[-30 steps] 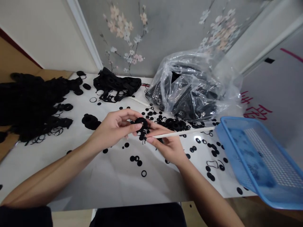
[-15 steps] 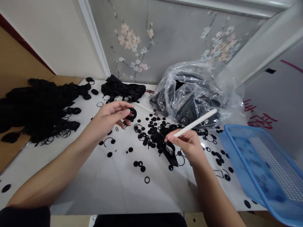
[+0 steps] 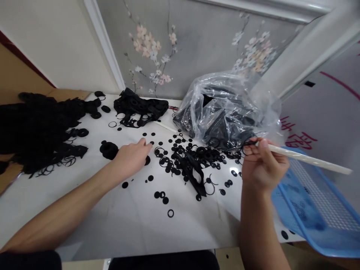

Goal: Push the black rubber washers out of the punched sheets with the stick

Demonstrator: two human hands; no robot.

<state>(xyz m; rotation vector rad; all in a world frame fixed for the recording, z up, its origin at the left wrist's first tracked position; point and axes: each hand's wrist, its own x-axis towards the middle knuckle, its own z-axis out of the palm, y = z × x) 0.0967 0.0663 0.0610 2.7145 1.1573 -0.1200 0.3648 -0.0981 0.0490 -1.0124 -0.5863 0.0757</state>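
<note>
My left hand [image 3: 131,159] rests low over the white table [image 3: 84,210], fingers together and pointing right, holding nothing visible. Its fingertips are close to several small black rubber washers [image 3: 160,150], and a clump of black rubber rings [image 3: 109,150] lies just left of it. My right hand [image 3: 263,161] grips a long white stick [image 3: 309,158], which points right over the basket's edge. A thin black ring [image 3: 250,142] lies close to those fingers, by the bag. A twisted black rubber strip [image 3: 191,168] lies among the washers.
A clear plastic bag [image 3: 225,112] of black rubber stands at the back. Punched black rubber scrap [image 3: 36,131] heaps at the left, with more [image 3: 137,108] behind. A tilted blue plastic basket [image 3: 306,202] sits at the right table edge. A floral wall panel rises behind.
My left hand no longer holds the black washer and has dropped toward the table. My right hand has moved right toward the bag, and its stick now points right instead of up.
</note>
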